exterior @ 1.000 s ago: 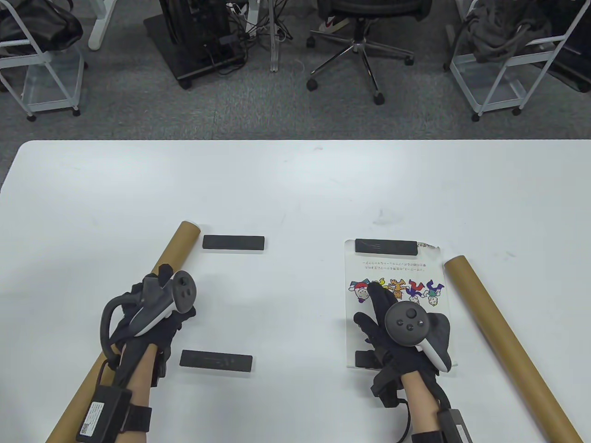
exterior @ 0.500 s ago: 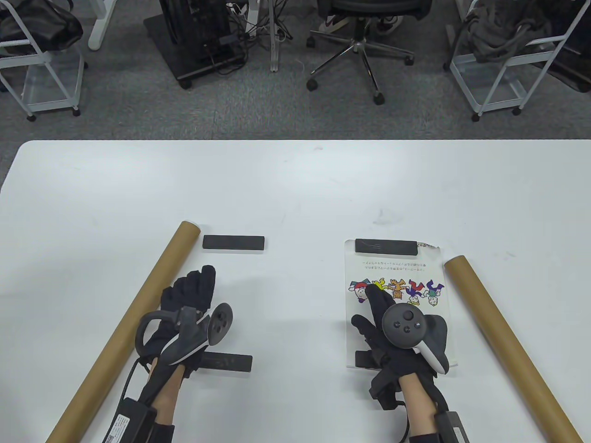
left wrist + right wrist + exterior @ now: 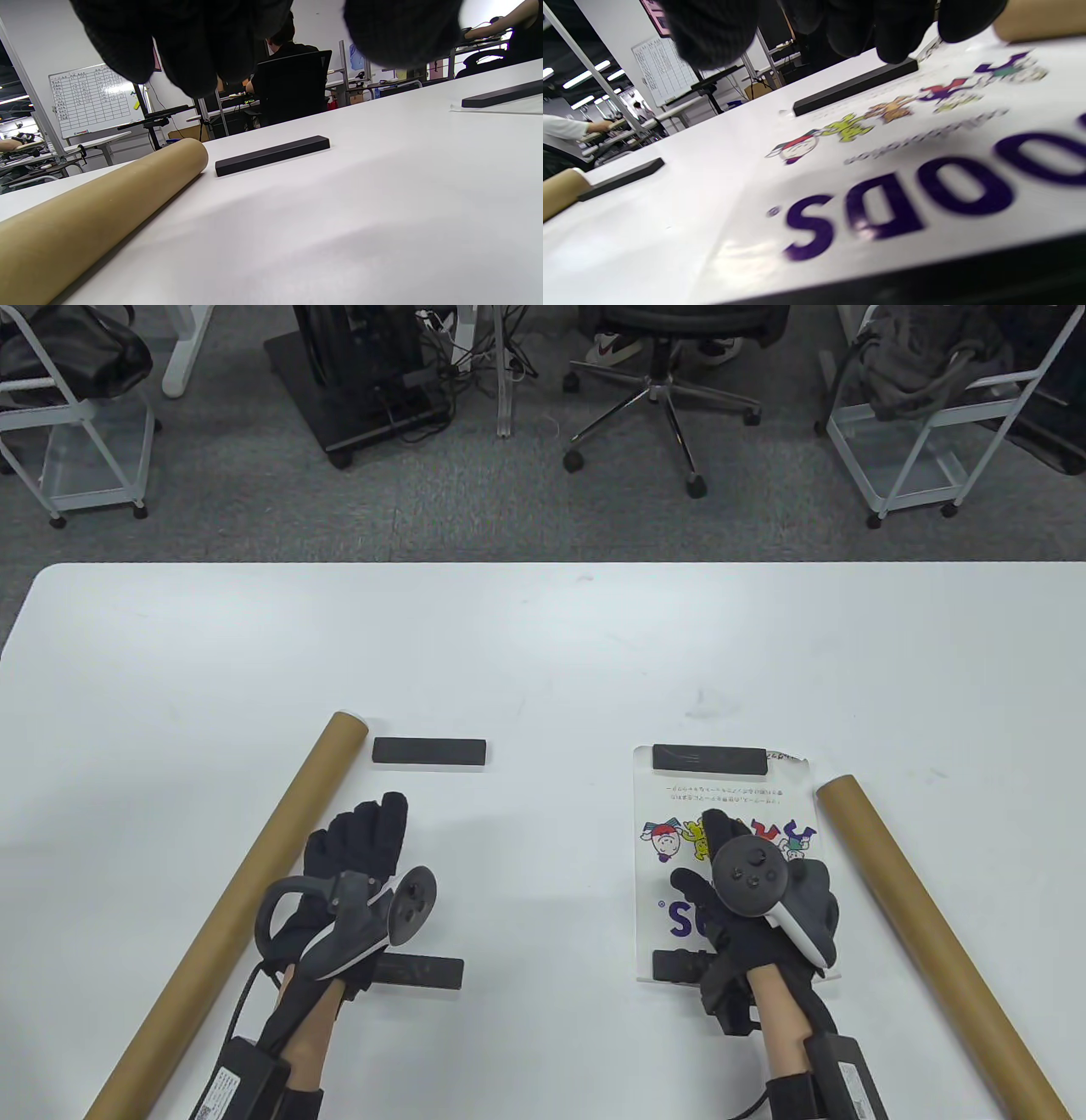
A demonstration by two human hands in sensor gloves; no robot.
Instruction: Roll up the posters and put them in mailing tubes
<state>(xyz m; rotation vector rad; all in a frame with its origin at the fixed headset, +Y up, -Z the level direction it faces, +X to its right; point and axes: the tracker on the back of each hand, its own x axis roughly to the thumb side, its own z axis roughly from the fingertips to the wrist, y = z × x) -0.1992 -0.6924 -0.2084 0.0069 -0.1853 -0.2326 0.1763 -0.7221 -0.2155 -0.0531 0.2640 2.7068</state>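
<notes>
A white poster (image 3: 730, 797) with cartoon figures and purple letters lies flat at the right, with a black bar on its far edge (image 3: 709, 757) and one on its near edge (image 3: 679, 965). My right hand (image 3: 721, 848) is over the poster's middle with its fingers spread, holding nothing. In the right wrist view the fingers (image 3: 712, 29) hang just above the print (image 3: 882, 169). One cardboard tube (image 3: 933, 933) lies right of the poster. My left hand (image 3: 361, 836) lies open over bare table beside the other tube (image 3: 237, 899), which also shows in the left wrist view (image 3: 106, 203).
Two more black bars lie on the left half, one far (image 3: 429, 751) and one near (image 3: 420, 971), partly under my left wrist. Past the table's far edge (image 3: 543, 564) stand an office chair (image 3: 670, 381) and wire carts (image 3: 925, 432).
My left hand has left the left tube and moved right, onto the table between the two left bars. My right hand has slid slightly right and farther up the poster, uncovering purple letters.
</notes>
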